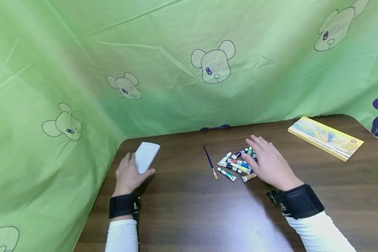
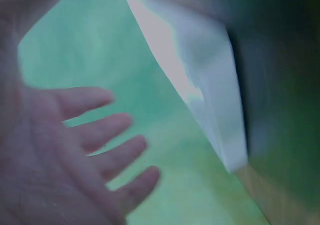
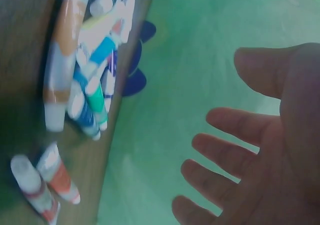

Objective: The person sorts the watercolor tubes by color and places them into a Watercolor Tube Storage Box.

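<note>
On the left of the table, my left hand (image 1: 127, 178) hovers beside a white ribbed paint palette (image 1: 147, 154), thumb and fingers spread. The left wrist view shows that hand (image 2: 65, 150) with straight fingers, a gap between them and the palette (image 2: 212, 85). My right hand (image 1: 272, 166) is held over the right side of a heap of small paint tubes (image 1: 240, 167) and hides part of it. In the right wrist view its fingers (image 3: 227, 125) are stretched out and hold nothing. An ochre-brown tube (image 3: 62, 55) and two red-orange tubes (image 3: 60, 177) lie nearby.
Left of the heap lies a thin paintbrush (image 1: 210, 162) with a dark blue handle, bristles toward me. A flat yellow box (image 1: 327, 137) rests at the back right of the brown wooden table (image 1: 189, 210). Green printed cloth (image 1: 163, 70) hangs behind and to the left.
</note>
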### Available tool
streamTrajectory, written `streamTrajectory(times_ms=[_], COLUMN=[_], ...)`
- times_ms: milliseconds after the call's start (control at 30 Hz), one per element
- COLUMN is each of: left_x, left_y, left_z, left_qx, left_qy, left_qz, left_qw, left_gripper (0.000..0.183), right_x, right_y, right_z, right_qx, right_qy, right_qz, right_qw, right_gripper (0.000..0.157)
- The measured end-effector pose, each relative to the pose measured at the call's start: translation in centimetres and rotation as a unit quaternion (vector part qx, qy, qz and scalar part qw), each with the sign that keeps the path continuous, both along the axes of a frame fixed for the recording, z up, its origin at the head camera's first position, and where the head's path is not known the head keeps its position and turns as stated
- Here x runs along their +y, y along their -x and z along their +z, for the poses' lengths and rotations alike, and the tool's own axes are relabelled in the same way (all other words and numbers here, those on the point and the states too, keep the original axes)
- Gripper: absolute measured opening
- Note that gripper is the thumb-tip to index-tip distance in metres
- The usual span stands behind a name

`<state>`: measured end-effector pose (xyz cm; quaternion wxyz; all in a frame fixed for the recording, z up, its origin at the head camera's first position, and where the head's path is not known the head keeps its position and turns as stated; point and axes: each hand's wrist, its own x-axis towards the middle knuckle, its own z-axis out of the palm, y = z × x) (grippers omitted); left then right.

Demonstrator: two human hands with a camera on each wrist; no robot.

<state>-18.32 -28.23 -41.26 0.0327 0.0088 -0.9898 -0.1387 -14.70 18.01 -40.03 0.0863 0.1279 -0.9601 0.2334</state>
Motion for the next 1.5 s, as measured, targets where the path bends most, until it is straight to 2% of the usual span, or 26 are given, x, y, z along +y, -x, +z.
streamTrajectory(times_ms=[133,233,400,567,733,900,1033,1167,1367,1500], left_x=[-2.8,-3.7,-4.4,-5.0,-6.2,-7.5,-7.9,-7.5,-6.1,-5.9], left_y=[-0.5,-0.5,-0.4,-0.4,-1.1,-1.8,-1.9,-1.5,-0.1,0.2], left_z=[0.4,0.3,0.2,0.4,0.6,0.2,0.0,-0.3,-0.4,-0.3], left_qx=[-0.085,-0.104,-0.108,-0.107,-0.115,-0.119,-0.109,-0.105,-0.109,-0.120], left_qy=[-0.003,-0.011,-0.015,-0.012,-0.009,-0.013,-0.010,-0.011,-0.033,-0.041], left_qz=[0.040,0.048,0.045,0.034,0.038,0.024,0.015,0.015,0.014,0.026], left_qw=[0.9956,0.9933,0.9930,0.9936,0.9926,0.9925,0.9939,0.9943,0.9934,0.9916], left_gripper=[0.127,0.129,0.123,0.116,0.114,0.102,0.094,0.089,0.091,0.093], right_x=[1.4,2.4,3.6,4.6,5.6,6.0,6.4,7.3,8.5,8.5], right_y=[0.6,1.0,1.4,1.7,1.7,1.4,1.1,0.5,-0.2,-0.1], right_z=[0.3,0.7,1.2,1.0,0.1,-1.2,-2.1,-2.9,-3.6,-3.8], right_qx=[-0.001,-0.011,-0.014,-0.018,-0.041,-0.045,-0.032,-0.005,0.061,0.061], right_qy=[0.004,0.012,0.012,-0.011,-0.030,-0.039,-0.036,-0.050,-0.071,-0.074], right_qz=[-0.002,-0.010,-0.013,-0.008,0.008,0.046,0.080,0.100,0.093,0.096], right_qw=[1.000,1.000,1.000,1.000,0.999,0.997,0.996,0.994,0.991,0.991], right_gripper=[0.062,0.065,0.066,0.065,0.064,0.058,0.041,0.026,0.026,0.026])
